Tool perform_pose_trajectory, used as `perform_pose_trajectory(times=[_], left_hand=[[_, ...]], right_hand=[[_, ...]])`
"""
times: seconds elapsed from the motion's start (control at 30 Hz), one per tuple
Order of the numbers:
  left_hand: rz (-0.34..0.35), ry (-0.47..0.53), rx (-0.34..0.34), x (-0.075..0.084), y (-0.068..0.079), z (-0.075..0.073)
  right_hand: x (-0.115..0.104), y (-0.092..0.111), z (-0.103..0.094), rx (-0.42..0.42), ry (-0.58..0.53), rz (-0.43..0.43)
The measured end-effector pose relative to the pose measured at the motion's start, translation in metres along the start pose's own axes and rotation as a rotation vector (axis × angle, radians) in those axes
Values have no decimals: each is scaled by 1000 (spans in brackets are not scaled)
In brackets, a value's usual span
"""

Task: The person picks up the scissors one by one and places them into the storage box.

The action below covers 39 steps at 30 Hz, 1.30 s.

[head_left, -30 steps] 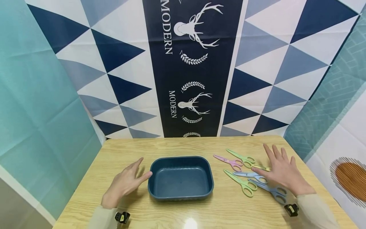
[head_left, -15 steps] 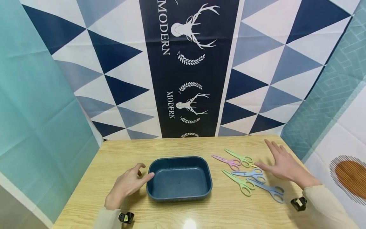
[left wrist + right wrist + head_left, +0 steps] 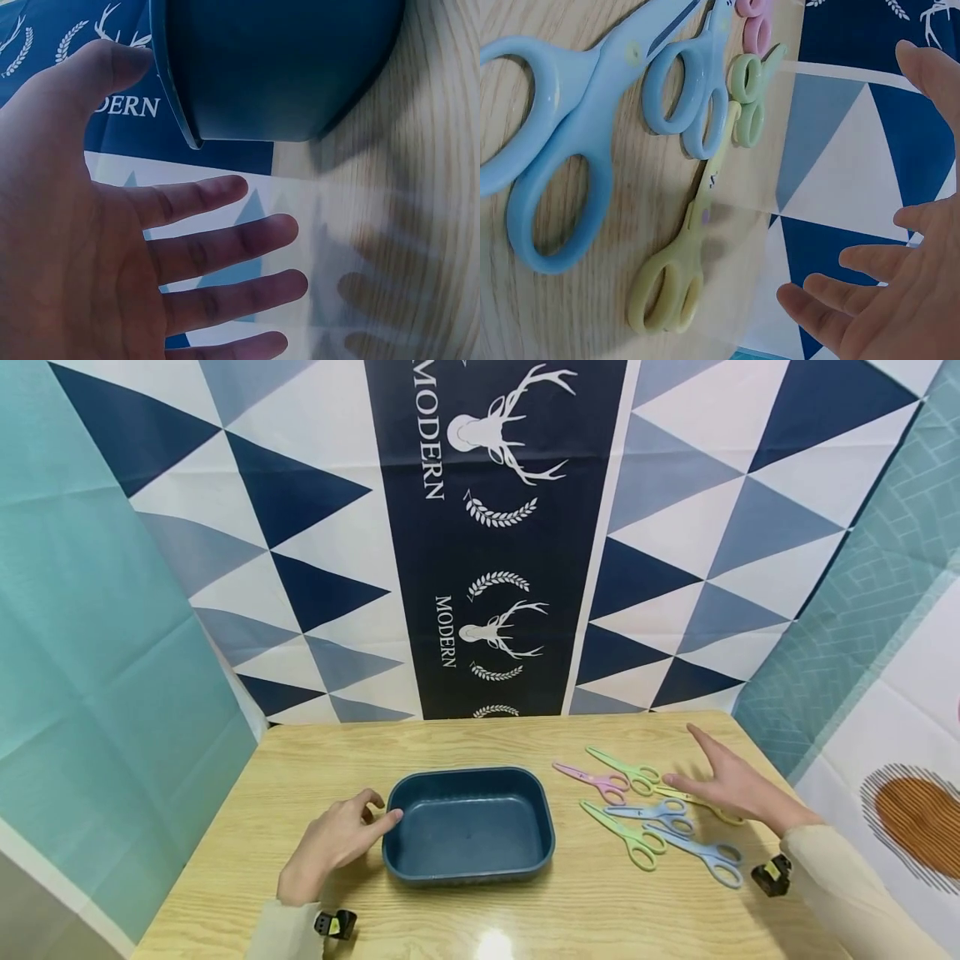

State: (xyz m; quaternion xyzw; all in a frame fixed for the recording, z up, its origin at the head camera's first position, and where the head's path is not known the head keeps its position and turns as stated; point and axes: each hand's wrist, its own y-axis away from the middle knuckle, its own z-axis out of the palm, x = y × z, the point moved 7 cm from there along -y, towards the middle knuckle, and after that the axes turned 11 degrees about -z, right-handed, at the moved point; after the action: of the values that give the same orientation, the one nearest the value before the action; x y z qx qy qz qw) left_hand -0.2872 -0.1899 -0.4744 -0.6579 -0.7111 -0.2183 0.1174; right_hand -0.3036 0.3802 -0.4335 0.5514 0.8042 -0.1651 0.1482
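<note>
A dark blue rectangular bin stands on the wooden table. My left hand is at its left side, the thumb by the rim; in the left wrist view the fingers are spread and apart from the bin wall. Over on the right, my right hand hovers above yellow scissors, holding nothing, fingers extended. Around them lie two blue scissors, two green scissors and pink scissors, all flat on the table. In the head view the right hand partly covers the yellow pair.
The wooden table ends at a patterned cloth backdrop with deer heads and triangles. Teal cloth hangs along the left side, and more cloth on the right.
The left fingers have bent inward and the thumb has come closer to the bin's rim. My right hand has shifted over the scissors, uncovering more of the blue and yellow ones.
</note>
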Motion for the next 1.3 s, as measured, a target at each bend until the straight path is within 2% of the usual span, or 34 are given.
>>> perform_pose_trajectory(times=[0.47,0.97,1.3], left_hand=[[2,11,-22,2,-3,4],[54,67,-20,8,-4,6],[83,83,-25,9,-1,9]], right_hand=[[18,-5,13,-9,-39,40],[15,-14,25,8,-91,51],[14,-19,33,18,-61,31]])
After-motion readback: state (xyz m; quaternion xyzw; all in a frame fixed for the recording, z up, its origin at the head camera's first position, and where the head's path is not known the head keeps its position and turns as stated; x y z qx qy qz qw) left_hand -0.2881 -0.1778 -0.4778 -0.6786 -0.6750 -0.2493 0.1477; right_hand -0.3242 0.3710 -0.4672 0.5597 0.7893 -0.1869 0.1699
